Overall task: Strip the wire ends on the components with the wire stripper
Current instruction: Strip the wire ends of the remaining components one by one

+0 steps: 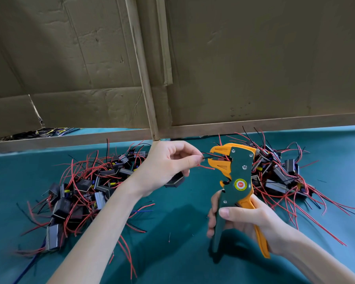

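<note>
**Wire stripping, mid-cycle.** The left hand pinches a black wire between thumb and fingertips and feeds its end into the mouth of the wire stripper. A red wire from the same pinch lies just below the jaws, and the component hangs under the hand. The right hand wraps both handles, which stand apart, so the squeeze appears not yet made. Heaps of wired components lie on the teal table cover, the left heap and the right heap. Which heap is finished cannot be told, but much work seems to remain. The stripper is held above the cover between the heaps, long axis near upright, head up, handles down, mouth facing left toward the wire.
</note>
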The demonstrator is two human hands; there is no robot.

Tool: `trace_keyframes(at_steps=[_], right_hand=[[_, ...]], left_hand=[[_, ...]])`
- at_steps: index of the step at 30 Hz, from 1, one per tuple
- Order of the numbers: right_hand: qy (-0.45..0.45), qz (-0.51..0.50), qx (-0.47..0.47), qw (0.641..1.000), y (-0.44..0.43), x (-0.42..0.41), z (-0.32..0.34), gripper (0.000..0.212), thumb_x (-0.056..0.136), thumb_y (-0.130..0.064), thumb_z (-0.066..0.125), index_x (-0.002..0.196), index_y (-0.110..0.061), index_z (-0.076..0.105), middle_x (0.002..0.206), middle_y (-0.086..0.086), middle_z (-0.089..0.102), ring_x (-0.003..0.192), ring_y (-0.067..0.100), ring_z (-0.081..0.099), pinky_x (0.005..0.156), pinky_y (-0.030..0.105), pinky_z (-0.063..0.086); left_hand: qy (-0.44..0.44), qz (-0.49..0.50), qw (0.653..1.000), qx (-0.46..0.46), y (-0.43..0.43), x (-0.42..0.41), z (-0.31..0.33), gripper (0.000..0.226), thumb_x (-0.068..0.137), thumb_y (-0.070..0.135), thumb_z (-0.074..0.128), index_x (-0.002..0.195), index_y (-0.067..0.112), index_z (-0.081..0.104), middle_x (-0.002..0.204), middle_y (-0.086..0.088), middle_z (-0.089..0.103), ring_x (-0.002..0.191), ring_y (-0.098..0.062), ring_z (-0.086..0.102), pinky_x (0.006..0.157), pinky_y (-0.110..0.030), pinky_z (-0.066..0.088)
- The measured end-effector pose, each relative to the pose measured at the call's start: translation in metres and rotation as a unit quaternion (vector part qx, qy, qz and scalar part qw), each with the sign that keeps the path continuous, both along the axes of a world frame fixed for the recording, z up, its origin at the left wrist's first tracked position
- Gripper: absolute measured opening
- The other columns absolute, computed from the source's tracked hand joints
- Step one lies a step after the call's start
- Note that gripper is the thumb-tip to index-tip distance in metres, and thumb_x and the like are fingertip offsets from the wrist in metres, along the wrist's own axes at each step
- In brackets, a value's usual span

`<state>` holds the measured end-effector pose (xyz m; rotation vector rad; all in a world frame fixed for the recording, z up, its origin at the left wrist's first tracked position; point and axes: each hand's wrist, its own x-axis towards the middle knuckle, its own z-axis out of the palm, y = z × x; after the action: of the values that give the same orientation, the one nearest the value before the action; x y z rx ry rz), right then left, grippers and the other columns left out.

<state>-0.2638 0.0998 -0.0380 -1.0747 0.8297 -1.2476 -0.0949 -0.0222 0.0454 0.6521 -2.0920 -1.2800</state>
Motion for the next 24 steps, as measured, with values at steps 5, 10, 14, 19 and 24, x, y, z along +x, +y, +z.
trace_keyframes(at_steps=[5, 10, 14, 19, 24], right_hand=[[0.014, 0.005, 0.003, 1.0, 0.001, 0.0, -0.001, 0.034, 0.072, -0.026, 0.084, 0.093, -0.005, 0.066, 0.083, 0.027, 0.063, 0.077, 0.043, 0.065, 0.071, 0.044, 0.054], [0.051, -0.006, 0.009, 0.999, 0.003, 0.003, 0.003, 0.033, 0.07, -0.034, 0.085, 0.083, -0.011, 0.066, 0.074, 0.023, 0.063, 0.068, 0.039, 0.064, 0.064, 0.041, 0.053], [0.066, -0.037, 0.024, 0.997, 0.004, 0.006, -0.001, 0.035, 0.062, -0.041, 0.088, 0.075, -0.018, 0.065, 0.063, 0.021, 0.061, 0.054, 0.033, 0.061, 0.057, 0.038, 0.053], [0.061, -0.084, 0.02, 0.994, 0.006, 0.017, -0.005, 0.026, 0.062, -0.038, 0.083, 0.067, -0.023, 0.062, 0.054, 0.02, 0.056, 0.044, 0.03, 0.055, 0.049, 0.034, 0.047], [0.066, -0.149, 0.051, 0.985, 0.002, 0.02, -0.011, 0.036, 0.058, -0.038, 0.078, 0.054, -0.011, 0.054, 0.047, 0.016, 0.046, 0.037, 0.025, 0.044, 0.045, 0.03, 0.042]], left_hand=[[-0.012, -0.008, 0.999, 0.032, 0.0, 0.002, 0.001, 0.018, 0.087, 0.018, 0.069, 0.071, 0.026, 0.071, 0.054, -0.003, 0.053, 0.048, -0.017, 0.04, 0.045, -0.023, 0.034], [-0.031, -0.022, 0.999, 0.01, -0.003, 0.004, 0.002, 0.015, 0.085, 0.02, 0.071, 0.071, 0.026, 0.072, 0.055, -0.001, 0.052, 0.056, -0.019, 0.042, 0.049, -0.027, 0.035], [-0.044, -0.029, 0.999, 0.005, -0.004, 0.006, 0.001, 0.015, 0.085, 0.017, 0.071, 0.072, 0.024, 0.072, 0.056, 0.001, 0.053, 0.054, -0.015, 0.044, 0.051, -0.028, 0.036], [-0.056, -0.039, 0.998, -0.002, -0.007, 0.008, 0.001, 0.008, 0.088, 0.017, 0.068, 0.08, 0.017, 0.07, 0.055, 0.008, 0.056, 0.051, -0.006, 0.049, 0.048, -0.022, 0.037], [-0.072, -0.025, 0.996, 0.05, -0.01, 0.005, -0.01, 0.006, 0.091, 0.011, 0.063, 0.086, 0.01, 0.065, 0.055, 0.008, 0.057, 0.046, -0.005, 0.05, 0.042, -0.015, 0.038]])
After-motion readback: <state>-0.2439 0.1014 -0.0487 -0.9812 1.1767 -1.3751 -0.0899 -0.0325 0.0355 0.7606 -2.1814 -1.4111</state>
